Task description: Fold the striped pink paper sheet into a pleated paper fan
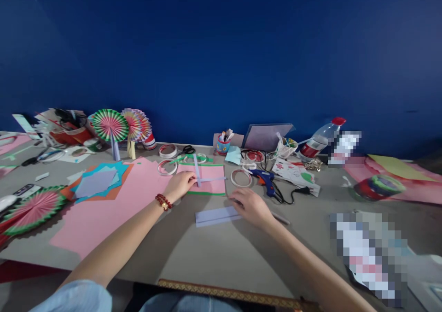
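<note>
In the center of the frame, the left hand has its fingertips closed on a thin lavender strip, over a pink sheet with green edges. Another pale strip goes across to the right. The right hand is half curled at the right end of a folded lavender paper; whether it grips this paper, I cannot tell. At right, a bottle with red cap carries a red label, too small to read. The table is grey, and behind it stands a dark blue wall.
</note>
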### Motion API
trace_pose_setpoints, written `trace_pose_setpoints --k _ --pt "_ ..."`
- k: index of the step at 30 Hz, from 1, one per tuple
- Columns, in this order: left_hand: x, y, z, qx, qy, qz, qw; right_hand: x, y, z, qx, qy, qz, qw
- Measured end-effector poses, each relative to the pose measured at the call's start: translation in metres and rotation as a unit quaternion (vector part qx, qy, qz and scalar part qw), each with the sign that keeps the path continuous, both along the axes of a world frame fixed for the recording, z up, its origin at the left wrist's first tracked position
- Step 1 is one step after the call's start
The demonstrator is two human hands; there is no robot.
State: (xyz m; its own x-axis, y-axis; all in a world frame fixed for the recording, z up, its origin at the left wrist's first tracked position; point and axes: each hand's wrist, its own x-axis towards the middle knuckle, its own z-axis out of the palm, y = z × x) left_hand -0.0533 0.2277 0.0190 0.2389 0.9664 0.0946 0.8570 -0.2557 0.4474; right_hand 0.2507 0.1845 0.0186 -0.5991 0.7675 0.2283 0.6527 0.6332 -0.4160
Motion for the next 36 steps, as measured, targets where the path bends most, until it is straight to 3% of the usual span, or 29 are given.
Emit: trace_pose_setpoints --k 7,16,22,26,30,32,36 --pt "0.005 0.001 -0.001 0.011 0.019 0.037 0.999 -0.011 -0.030 -0.001 -0.031 -0.060 0.061 0.996" --pt "0.021 0.022 -0.007 -0.018 0.078 0.115 0.990 -0.016 -0.032 -0.005 -0.065 -0.030 0.011 0.997" --pt "0.021 0.023 -0.001 -0.013 0.058 0.104 0.993 -0.003 -0.028 0.003 -0.160 0.015 -0.002 0.987" --pt "0.010 0.004 0.015 0.013 0.024 0.064 0.998 0.019 -0.005 0.020 -0.155 0.099 -0.024 0.983" --pt "-0.004 -0.038 0.037 0.045 -0.015 0.034 0.998 0.021 0.041 0.033 -0.085 0.178 -0.096 0.976" --pt "-0.008 -0.064 0.049 0.059 -0.096 0.000 0.994 0.007 0.070 0.036 -0.060 0.159 -0.124 0.978" --pt "-0.009 -0.108 0.066 -0.018 -0.186 -0.049 0.981 -0.050 0.124 0.043 -0.060 0.147 -0.099 0.982"
